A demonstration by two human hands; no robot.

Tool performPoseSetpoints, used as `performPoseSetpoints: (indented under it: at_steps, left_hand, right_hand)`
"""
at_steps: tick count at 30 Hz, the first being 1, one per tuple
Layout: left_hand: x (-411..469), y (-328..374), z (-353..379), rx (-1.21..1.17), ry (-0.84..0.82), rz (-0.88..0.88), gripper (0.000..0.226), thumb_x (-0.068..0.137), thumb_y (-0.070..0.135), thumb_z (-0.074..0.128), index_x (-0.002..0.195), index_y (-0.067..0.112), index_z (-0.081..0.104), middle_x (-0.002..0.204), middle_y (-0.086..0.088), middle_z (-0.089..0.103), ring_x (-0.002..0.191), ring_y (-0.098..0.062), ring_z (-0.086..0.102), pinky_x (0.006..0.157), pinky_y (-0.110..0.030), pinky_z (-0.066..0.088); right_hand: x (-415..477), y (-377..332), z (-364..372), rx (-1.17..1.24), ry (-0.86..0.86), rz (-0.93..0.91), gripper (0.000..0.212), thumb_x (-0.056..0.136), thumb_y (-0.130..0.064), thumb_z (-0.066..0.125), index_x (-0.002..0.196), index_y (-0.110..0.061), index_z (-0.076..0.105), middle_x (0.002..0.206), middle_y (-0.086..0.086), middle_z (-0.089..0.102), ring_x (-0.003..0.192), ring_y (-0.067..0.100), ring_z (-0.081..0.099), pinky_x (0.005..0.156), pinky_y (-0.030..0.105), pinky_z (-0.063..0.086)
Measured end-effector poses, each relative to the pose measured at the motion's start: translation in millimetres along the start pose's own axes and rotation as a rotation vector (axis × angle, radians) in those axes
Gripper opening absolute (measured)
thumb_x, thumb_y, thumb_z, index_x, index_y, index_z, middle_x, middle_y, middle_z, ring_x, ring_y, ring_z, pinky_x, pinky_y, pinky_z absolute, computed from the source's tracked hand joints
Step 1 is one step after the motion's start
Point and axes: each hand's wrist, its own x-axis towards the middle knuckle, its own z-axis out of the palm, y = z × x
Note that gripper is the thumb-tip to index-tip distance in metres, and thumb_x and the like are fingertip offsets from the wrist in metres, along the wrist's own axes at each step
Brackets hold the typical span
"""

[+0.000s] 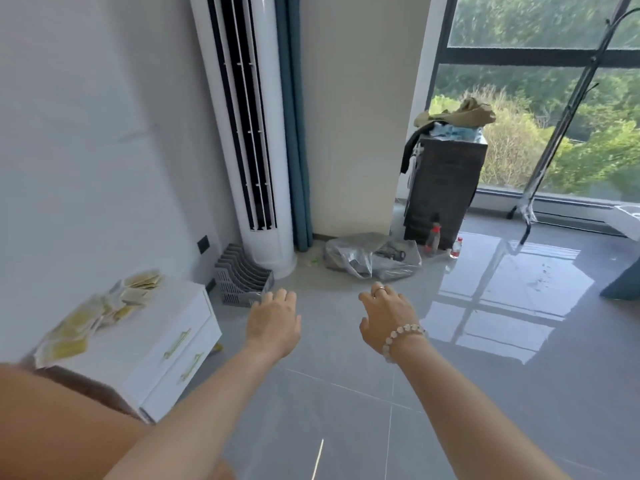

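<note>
Grey slotted file rack (pixel 242 278) stands on the floor just beyond the left hand (pixel 273 323), slightly to its left, not touched. Left hand is stretched forward, palm down, fingers relaxed and a little spread, empty. Right hand (pixel 388 317) is the same: palm down, fingers loose, gripping nothing, with a ring (pixel 379 290) on one finger and a pale bead bracelet (pixel 401 337) at the wrist. Crumpled clear plastic bag (pixel 370 258) lies on the floor just beyond the right hand, apart from it, with dark items inside, too blurry to name.

Both hands hover over glossy grey floor tiles (pixel 346 393). Left of the left hand is a white drawer cabinet (pixel 166 327) with yellow packets (pixel 100 317) piled on top. Past the rack stands a white tower air conditioner (pixel 256 133), with a blue curtain (pixel 294 133) beside it. Further beyond the right hand is a dark cabinet (pixel 443 188) with clothes (pixel 457 116) heaped on it and two small bottles (pixel 433 239) at its foot. Far right of the right hand: a big window (pixel 540 98) and a leaning metal stand (pixel 568 109).
</note>
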Motion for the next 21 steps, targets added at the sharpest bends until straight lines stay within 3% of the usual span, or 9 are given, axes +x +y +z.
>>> performPoseSetpoints:
  at_steps: [7, 14, 21]
  left_hand:
    - [57, -24, 22, 0.043, -0.064, -0.239, 0.038, 0.097, 0.028, 0.035, 0.131, 0.012, 0.04, 0.134, -0.006, 0.042, 0.121, -0.024, 0.042, 0.094, -0.034, 0.037]
    - [123, -61, 22, 0.095, -0.073, -0.454, 0.031, 0.096, 0.023, 0.036, 0.124, 0.014, 0.046, 0.127, -0.004, 0.047, 0.116, -0.023, 0.045, 0.089, -0.033, 0.037]
    - [132, -96, 36, 0.111, -0.062, -0.599, 0.03, 0.097, 0.028, 0.039, 0.122, 0.013, 0.048, 0.121, -0.004, 0.047, 0.111, -0.025, 0.045, 0.083, -0.033, 0.036]
  right_hand:
    - [97, -23, 10, 0.044, -0.069, -0.219, 0.03, 0.092, -0.021, 0.045, 0.121, -0.013, 0.051, 0.126, 0.006, 0.044, 0.116, 0.022, 0.044, 0.094, 0.03, 0.039]
    - [214, -19, 8, 0.07, -0.026, -0.345, 0.035, 0.093, -0.023, 0.041, 0.126, -0.014, 0.048, 0.13, 0.006, 0.044, 0.12, 0.022, 0.042, 0.095, 0.031, 0.038]
    - [265, -87, 47, 0.038, -0.137, -0.632, 0.034, 0.092, -0.023, 0.043, 0.125, -0.015, 0.048, 0.13, 0.006, 0.044, 0.12, 0.022, 0.042, 0.097, 0.031, 0.036]
